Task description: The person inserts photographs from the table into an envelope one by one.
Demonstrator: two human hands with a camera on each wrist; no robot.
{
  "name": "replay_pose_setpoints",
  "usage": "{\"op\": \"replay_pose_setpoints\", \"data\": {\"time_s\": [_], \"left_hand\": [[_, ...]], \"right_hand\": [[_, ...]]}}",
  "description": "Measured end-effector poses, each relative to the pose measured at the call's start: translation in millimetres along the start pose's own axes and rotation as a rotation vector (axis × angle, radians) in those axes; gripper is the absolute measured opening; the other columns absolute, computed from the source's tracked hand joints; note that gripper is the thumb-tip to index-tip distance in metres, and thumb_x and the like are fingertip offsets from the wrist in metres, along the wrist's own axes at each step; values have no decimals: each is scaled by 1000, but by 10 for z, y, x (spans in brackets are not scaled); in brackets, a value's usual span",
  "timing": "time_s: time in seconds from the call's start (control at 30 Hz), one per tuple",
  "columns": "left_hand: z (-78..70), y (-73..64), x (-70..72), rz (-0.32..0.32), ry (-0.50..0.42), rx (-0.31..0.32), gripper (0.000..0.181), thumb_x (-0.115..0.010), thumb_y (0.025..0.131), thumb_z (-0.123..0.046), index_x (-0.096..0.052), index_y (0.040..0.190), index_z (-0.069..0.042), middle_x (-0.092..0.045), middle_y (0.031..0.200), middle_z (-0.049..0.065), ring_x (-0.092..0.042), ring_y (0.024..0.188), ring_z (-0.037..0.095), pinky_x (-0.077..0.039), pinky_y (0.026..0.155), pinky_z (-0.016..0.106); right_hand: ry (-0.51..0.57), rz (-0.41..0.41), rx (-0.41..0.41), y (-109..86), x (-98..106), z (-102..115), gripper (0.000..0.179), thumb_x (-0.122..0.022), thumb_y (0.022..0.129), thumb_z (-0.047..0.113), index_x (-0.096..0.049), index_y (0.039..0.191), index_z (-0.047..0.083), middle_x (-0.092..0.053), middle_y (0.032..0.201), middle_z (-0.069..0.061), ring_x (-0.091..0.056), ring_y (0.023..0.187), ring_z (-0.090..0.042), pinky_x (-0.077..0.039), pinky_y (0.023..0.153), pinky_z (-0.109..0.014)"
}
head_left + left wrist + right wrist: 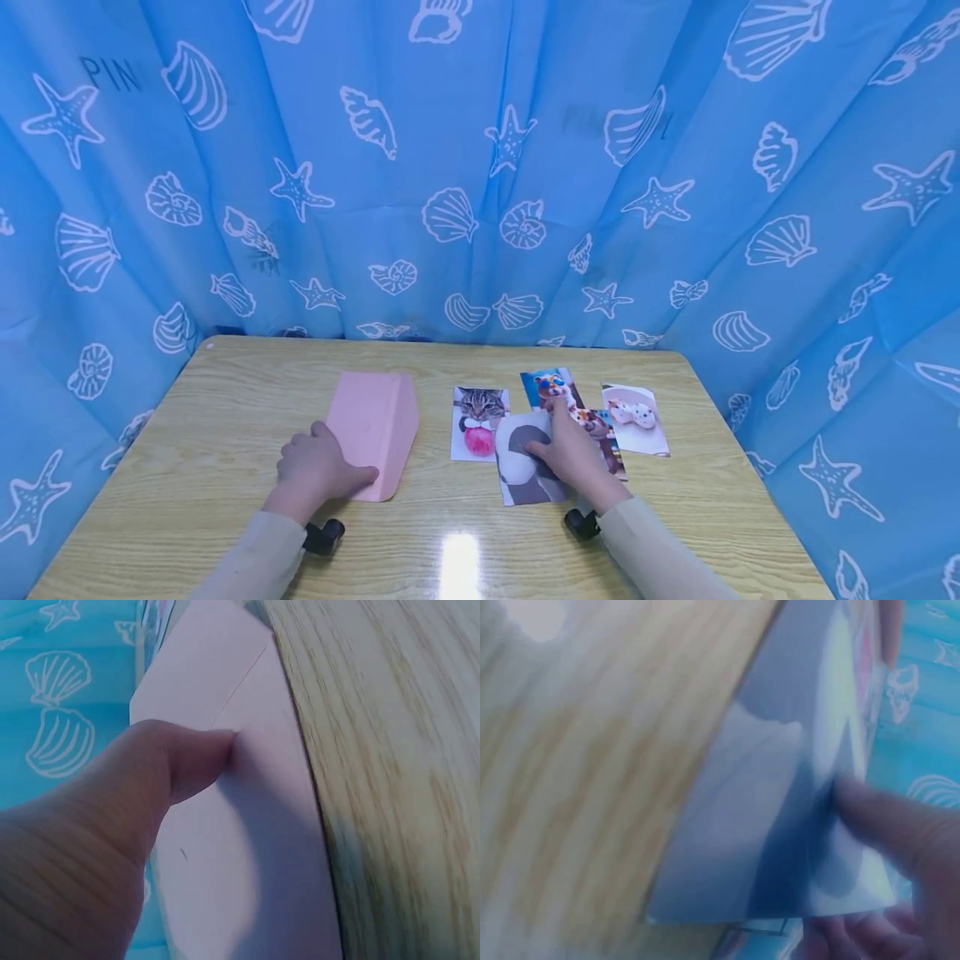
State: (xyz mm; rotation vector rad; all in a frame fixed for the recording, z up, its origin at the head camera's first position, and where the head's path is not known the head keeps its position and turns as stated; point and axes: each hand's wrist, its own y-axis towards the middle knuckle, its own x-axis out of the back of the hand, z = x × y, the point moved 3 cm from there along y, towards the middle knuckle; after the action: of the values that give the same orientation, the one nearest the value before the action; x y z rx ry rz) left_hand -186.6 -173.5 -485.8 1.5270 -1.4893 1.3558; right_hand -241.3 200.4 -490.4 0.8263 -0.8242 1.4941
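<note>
A pale pink envelope (366,417) with its flap folded out to the right is on the left part of the table. My left hand (318,467) grips it by its near left side, the thumb (199,754) lying across its face near the flap crease. With my right hand (573,454) I pinch a black, grey and white photo card (517,467), which looks like a panda picture. The thumb (877,817) presses on its face and the other fingers are behind it. This card overlaps the photos beneath it in the head view.
A cat photo (480,404) lies left of the held card. Beyond it are a photo of an animal in sunglasses (551,383) and a partly covered photo (615,454). A white-bordered photo (637,417) is farther right. A blue shell-print curtain (480,208) hangs behind the wooden table (225,400).
</note>
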Motion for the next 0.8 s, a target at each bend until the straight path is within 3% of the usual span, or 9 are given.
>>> {"op": "replay_pose_setpoints", "data": {"time_s": [0.1, 0.23, 0.37, 0.6, 0.8], "left_hand": [[20, -5, 1, 7, -1, -6, 114, -77, 60, -66, -35, 118, 22, -44, 95, 36, -48, 88, 46, -45, 72, 53], [29, -11, 5, -9, 5, -24, 104, -78, 61, -60, -39, 111, 23, -39, 95, 34, -44, 87, 43, -46, 68, 48], [46, -24, 14, -20, 1, -31, 90, -78, 61, -51, -44, 104, 21, -37, 95, 31, -41, 88, 40, -46, 63, 45], [75, -46, 57, -13, 10, -31, 82, -77, 63, -46, -48, 102, 20, -41, 93, 29, -42, 89, 39, -47, 61, 45], [-7, -107, 88, -137, -11, -105, 88, -76, 64, -49, -46, 109, 21, -46, 99, 30, -43, 93, 42, -47, 71, 51]], "right_hand": [[53, 11, 16, 0, 47, 1, 60, -73, 87, 18, -38, 135, 9, -62, 105, -14, -62, 84, -23, -51, 71, -41], [157, 37, 25, 14, 126, -10, 55, -65, 91, 9, -40, 140, 10, -59, 100, -11, -58, 77, -21, -49, 62, -36], [224, 25, 38, 44, 194, -21, 52, -65, 91, 7, -45, 139, 13, -56, 97, -10, -54, 71, -20, -47, 57, -34], [336, -23, -3, 92, 258, 8, 52, -65, 92, 14, -44, 140, 11, -59, 104, -10, -59, 83, -22, -50, 68, -35], [509, -94, -19, 102, 288, 87, 54, -63, 94, 18, -38, 141, 15, -57, 105, -10, -60, 81, -19, -49, 64, -30]]}}
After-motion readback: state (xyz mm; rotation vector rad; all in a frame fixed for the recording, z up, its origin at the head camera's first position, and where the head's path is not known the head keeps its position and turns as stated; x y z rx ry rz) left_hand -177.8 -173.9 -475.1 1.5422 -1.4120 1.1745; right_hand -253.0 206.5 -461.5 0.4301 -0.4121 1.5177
